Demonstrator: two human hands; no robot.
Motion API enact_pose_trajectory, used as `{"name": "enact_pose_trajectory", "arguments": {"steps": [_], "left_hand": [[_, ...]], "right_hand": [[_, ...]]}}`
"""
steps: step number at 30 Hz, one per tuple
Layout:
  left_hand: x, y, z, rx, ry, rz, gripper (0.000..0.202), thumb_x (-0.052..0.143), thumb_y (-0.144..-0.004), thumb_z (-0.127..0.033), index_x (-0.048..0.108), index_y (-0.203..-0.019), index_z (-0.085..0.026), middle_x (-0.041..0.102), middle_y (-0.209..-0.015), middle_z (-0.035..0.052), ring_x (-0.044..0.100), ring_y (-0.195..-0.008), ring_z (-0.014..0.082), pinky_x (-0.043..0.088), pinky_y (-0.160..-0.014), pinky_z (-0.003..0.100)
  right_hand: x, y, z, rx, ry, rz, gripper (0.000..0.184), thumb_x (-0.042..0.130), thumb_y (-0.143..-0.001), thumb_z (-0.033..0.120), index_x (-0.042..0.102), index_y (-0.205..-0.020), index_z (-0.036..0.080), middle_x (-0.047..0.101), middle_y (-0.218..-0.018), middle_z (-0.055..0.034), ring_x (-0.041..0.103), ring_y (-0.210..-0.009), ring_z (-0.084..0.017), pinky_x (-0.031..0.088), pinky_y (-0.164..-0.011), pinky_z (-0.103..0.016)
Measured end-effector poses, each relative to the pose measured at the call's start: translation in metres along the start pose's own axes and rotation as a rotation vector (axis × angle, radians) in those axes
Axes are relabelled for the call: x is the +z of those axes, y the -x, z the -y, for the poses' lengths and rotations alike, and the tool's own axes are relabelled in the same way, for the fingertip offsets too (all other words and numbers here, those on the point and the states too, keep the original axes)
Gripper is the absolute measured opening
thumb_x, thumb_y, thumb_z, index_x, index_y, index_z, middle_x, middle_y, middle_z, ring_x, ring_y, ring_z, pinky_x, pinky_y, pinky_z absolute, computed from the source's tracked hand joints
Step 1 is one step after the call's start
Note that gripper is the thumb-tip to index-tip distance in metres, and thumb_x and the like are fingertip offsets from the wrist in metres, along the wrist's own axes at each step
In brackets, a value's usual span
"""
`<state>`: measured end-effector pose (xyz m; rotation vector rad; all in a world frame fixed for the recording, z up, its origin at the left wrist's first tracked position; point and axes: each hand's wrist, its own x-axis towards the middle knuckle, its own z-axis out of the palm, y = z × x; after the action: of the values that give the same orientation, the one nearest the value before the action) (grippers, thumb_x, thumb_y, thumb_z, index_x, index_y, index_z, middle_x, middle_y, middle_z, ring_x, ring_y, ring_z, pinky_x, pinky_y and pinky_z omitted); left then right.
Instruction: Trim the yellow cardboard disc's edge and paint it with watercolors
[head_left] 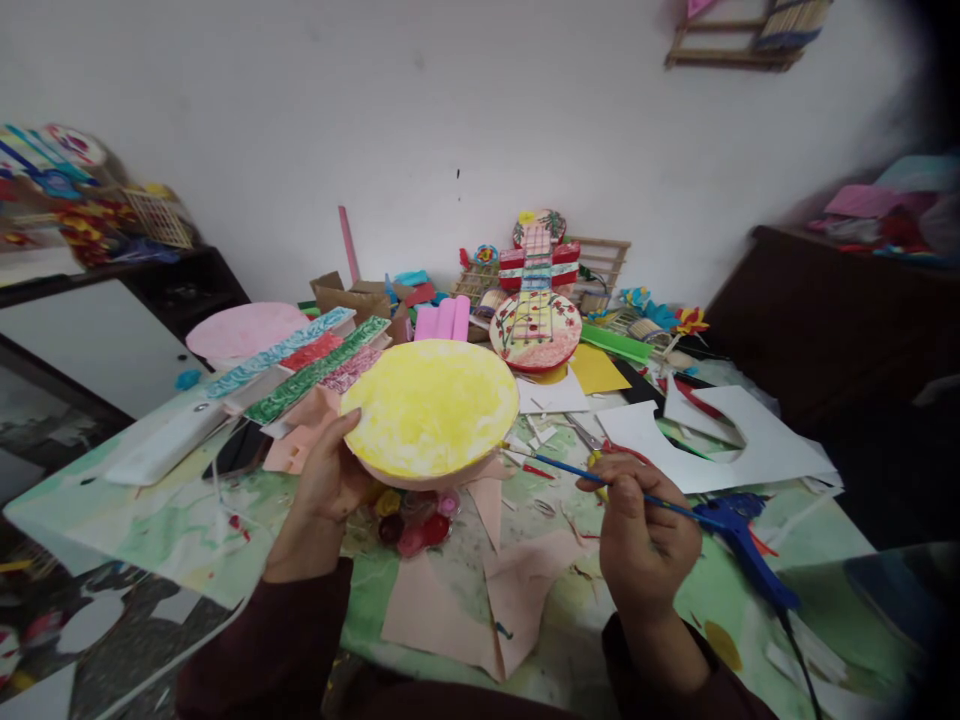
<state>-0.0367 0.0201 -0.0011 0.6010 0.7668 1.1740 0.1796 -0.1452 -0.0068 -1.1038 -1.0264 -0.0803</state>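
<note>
My left hand grips the left edge of a round, shallow disc, its top painted yellow with paler patches. The thumb lies on the rim and the other fingers go underneath, partly hidden. Between the fingers of my right hand is a thin blue paintbrush, its tip close to the disc's right edge; whether it touches, I cannot tell. Several small paint pots, red, pink and yellow among them, sit on the table just below the disc.
A blue glue gun lies right of my right hand. Scissors rest among paper scraps, near cut white card. Painted strips and a pink disc are at left. A decorated guitar-shaped craft leans at the back.
</note>
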Motion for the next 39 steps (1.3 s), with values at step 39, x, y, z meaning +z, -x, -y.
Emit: {"name": "enact_pose_trajectory", "arguments": {"steps": [39], "left_hand": [[-0.001,0.01,-0.005,0.135,-0.042,0.132,0.06,0.071,-0.069,-0.02,0.06,-0.128,-0.025,0.072,-0.117,0.0072,0.052,-0.129,0.0391,0.051,-0.101,0.054]], "right_hand": [[-0.002,0.001,-0.006,-0.01,-0.027,0.206,0.022,0.05,-0.094,0.015,0.063,-0.078,0.021,0.063,-0.072,-0.0016,0.06,-0.073,-0.017,0.049,-0.066,-0.033]]}}
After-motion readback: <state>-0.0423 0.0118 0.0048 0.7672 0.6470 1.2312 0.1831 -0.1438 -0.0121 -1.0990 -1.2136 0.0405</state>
